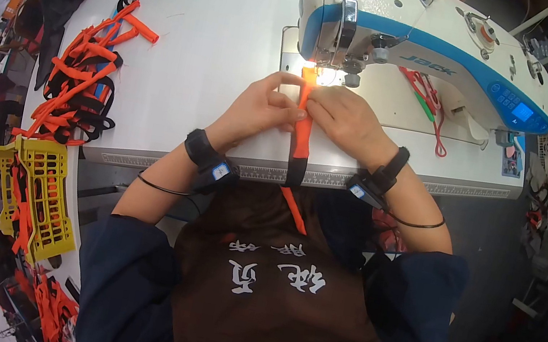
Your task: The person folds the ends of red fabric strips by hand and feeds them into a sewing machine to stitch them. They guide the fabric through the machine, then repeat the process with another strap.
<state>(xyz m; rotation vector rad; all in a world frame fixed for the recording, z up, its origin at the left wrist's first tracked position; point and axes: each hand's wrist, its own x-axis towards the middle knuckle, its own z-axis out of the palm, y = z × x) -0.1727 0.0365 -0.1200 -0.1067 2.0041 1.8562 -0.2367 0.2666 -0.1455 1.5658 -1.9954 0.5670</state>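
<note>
An orange fabric strip [303, 132] with a black section runs from under the lit needle area of the sewing machine [414, 42] toward me, over the table edge. My left hand [267, 105] pinches the strip from its left side, thumb and forefinger against the cloth. From the other side, my right hand [347, 122] has its bent fingers closed on the same strip, just in front of the presser foot area. The strip's lower end hangs down over the brown apron [272, 266]. The fingertips of my right hand are partly hidden.
Orange and black straps [82, 75] lie piled along the left of the white table [196, 33]. A yellow basket [48, 204] with orange pieces stands at the left edge. Red cord and a green-handled tool [423, 106] lie under the machine's arm. A ruler strip [432, 188] follows the front edge.
</note>
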